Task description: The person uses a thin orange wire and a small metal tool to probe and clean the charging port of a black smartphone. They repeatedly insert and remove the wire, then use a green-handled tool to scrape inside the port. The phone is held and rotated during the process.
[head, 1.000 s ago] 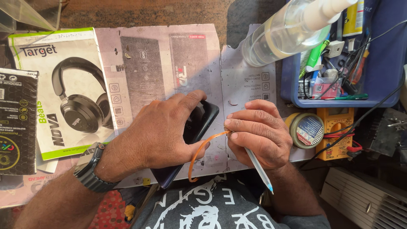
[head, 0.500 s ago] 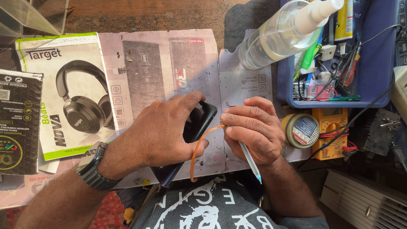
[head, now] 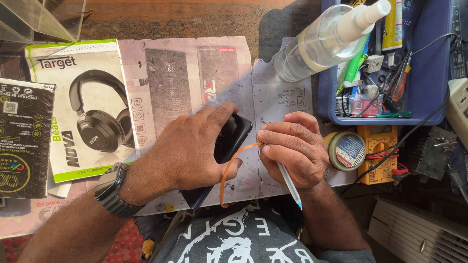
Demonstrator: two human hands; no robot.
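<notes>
Landmark = the black phone (head: pixel 233 139), lying near the middle of the work surface (head: pixel 170 19).

- Surface: brown wood, mostly covered by a flattened printed grey card sheet (head: pixel 195 78) that the phone lies on.
- White headphone box (head: pixel 78 107), well left of the phone; a black printed box (head: pixel 22 136) lies further left, overlapping its edge.
- Blue plastic tray (head: pixel 429 78), up and right of the phone, full of small tools and wires (contents too cluttered to list).
- Clear spray bottle (head: pixel 326 41) lies tilted above-right of the phone, nozzle end over the tray rim.
- Left hand (head: pixel 190 146) covers most of the phone, grip closed around it, thumb under the lower edge, fingertips at the top corner. Dark watch (head: pixel 114 192) on that wrist.
- Right hand (head: pixel 297 148), just right of the phone, grip shut on a thin light-coloured tool (head: pixel 288 182) whose free end points down toward the person; working tip is hidden by the fingers at the phone's right edge.
- Yellow multimeter (head: pixel 382 153), right of the phone, past the right hand.
- Round tin (head: pixel 347 151), between right hand and multimeter.
- Orange strip (head: pixel 229 170), thin and curved, runs from the phone's right edge down below it.
</notes>
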